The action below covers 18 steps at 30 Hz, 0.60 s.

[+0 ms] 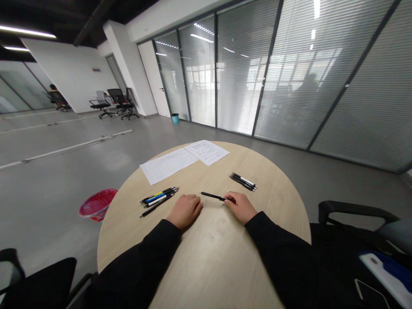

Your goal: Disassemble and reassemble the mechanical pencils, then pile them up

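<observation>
ceiling tubes (27, 31): bright
glass wall (238, 86): glare, reflections
floor (109, 161): pale sheen
tabletop (219, 249): even light, soft shadows
edges: stretched

Papers (169, 166), print we could not read, black pen (210, 195), one end our right hand (238, 207) hid, phone (371, 295), cropped by the bottom edge.

From here I see the left arm (138, 262) and right arm (283, 257), black-sleeved, slanting inward. The left hand (184, 211) lies palm down, fingers (195, 202) loosely curled; the right hand (240, 207), slightly apart, pinches between thumb (230, 206) and fingers.
</observation>
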Each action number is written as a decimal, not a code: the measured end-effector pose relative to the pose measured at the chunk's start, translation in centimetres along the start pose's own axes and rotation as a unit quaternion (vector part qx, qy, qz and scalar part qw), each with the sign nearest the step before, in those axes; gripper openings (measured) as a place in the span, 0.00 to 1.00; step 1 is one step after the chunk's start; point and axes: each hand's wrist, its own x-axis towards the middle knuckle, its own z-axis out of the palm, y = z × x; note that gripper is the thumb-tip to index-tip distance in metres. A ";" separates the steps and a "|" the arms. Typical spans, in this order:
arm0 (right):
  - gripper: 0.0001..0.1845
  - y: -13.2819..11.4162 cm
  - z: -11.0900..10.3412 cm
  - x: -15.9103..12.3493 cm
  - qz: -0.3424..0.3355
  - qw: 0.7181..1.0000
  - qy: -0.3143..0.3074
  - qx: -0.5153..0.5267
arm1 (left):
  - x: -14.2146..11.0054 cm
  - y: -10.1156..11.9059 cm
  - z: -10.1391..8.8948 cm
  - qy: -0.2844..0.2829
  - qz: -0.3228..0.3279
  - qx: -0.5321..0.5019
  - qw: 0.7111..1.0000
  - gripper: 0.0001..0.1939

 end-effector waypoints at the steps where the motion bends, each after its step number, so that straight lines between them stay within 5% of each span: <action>1: 0.07 0.0 0.0 0.0 -0.001 1.000 0.000 0.001 | 0.0 -0.2 0.0 0.006 -0.012 -0.031 0.999 0.18; 12: 0.07 -0.3 -0.2 -0.1 -0.016 1.000 0.003 -0.007 | 0.4 -1.1 0.3 0.142 -0.168 -0.290 0.931 0.23; 18: 0.07 -0.5 -0.1 -0.1 -0.026 1.000 -0.004 -0.002 | 0.5 -1.4 1.1 0.140 -0.210 -0.412 0.876 0.25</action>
